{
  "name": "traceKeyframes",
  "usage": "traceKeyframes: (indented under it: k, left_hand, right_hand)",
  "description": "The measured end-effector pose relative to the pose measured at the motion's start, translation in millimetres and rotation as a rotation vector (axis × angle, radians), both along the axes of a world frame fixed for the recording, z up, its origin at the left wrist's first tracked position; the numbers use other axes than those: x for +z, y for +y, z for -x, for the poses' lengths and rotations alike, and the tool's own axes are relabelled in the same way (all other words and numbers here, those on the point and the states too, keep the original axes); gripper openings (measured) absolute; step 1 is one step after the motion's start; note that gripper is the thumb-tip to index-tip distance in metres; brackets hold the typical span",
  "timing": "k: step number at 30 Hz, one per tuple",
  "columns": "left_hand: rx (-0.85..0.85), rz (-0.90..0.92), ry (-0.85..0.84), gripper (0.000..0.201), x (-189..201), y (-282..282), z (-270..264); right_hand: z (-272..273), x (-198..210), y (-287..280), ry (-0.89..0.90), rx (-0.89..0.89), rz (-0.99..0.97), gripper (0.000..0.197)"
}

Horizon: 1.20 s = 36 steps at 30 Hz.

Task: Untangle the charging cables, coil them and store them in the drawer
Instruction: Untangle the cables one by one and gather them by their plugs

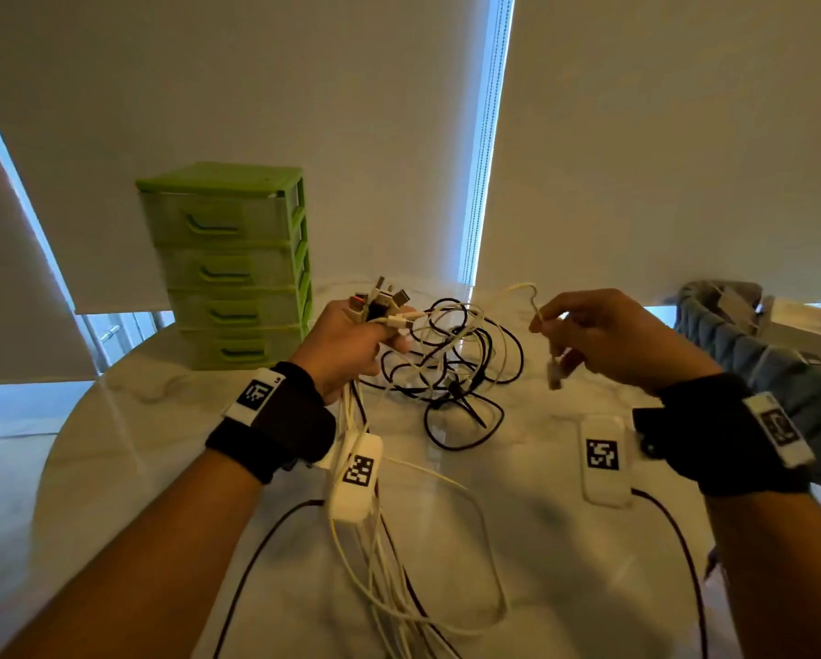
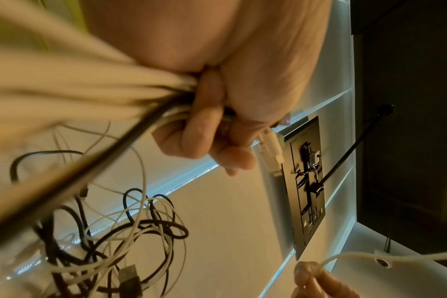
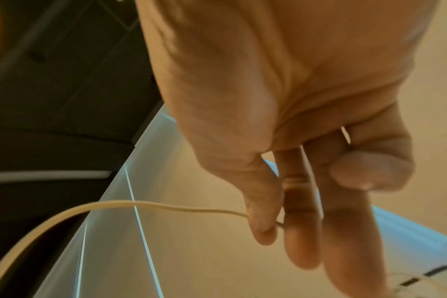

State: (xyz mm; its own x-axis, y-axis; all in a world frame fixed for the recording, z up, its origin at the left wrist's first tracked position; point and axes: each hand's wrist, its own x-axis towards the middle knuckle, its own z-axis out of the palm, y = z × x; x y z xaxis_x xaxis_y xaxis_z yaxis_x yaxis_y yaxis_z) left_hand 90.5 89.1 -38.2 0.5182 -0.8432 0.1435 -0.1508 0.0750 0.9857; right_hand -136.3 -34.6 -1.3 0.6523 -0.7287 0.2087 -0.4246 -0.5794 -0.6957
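Note:
A tangle of black and white charging cables (image 1: 451,359) hangs between my hands over the white round table (image 1: 114,420). My left hand (image 1: 351,344) grips a bunch of cable ends, their plugs (image 1: 380,302) sticking up above the fist; the loose lengths (image 1: 380,587) trail down toward me. The left wrist view shows the fist (image 2: 217,129) closed round the bundle, with the tangle (image 2: 130,238) beyond it. My right hand (image 1: 603,335) pinches one thin white cable (image 1: 525,290) between thumb and forefinger, as the right wrist view shows on the cable (image 3: 166,207). The green drawer unit (image 1: 237,268) stands at the back left, drawers closed.
Two white tagged devices lie on the table: one (image 1: 358,473) below my left wrist, one (image 1: 603,459) near my right wrist, each with a black lead. A grey basket (image 1: 732,335) sits at the right edge. Window blinds hang behind.

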Motion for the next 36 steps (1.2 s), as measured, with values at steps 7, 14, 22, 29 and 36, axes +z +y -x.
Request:
traceKeyframes:
  k: [7, 14, 22, 29, 36]
  left_hand:
    - [-0.095, 0.023, 0.036, 0.038, 2, 35, 13]
    - [-0.187, 0.004, 0.073, 0.034, 4, 58, 39]
    - [-0.247, 0.059, 0.278, 0.026, 2, 66, 53]
    - [-0.282, 0.222, 0.459, 0.026, 6, 76, 41]
    - [-0.302, 0.306, 0.468, 0.025, 2, 77, 37]
  right_hand:
    - [31, 11, 30, -0.214, 0.152, -0.257, 0.018]
    - [47, 21, 60, -0.320, 0.311, -0.540, 0.025]
    - [44, 19, 81, -0.316, 0.190, -0.404, 0.008]
    - [8, -33, 102, 0.002, 0.263, -0.351, 0.021]
    - [-25, -61, 131, 0.067, 0.422, -0.663, 0.017]
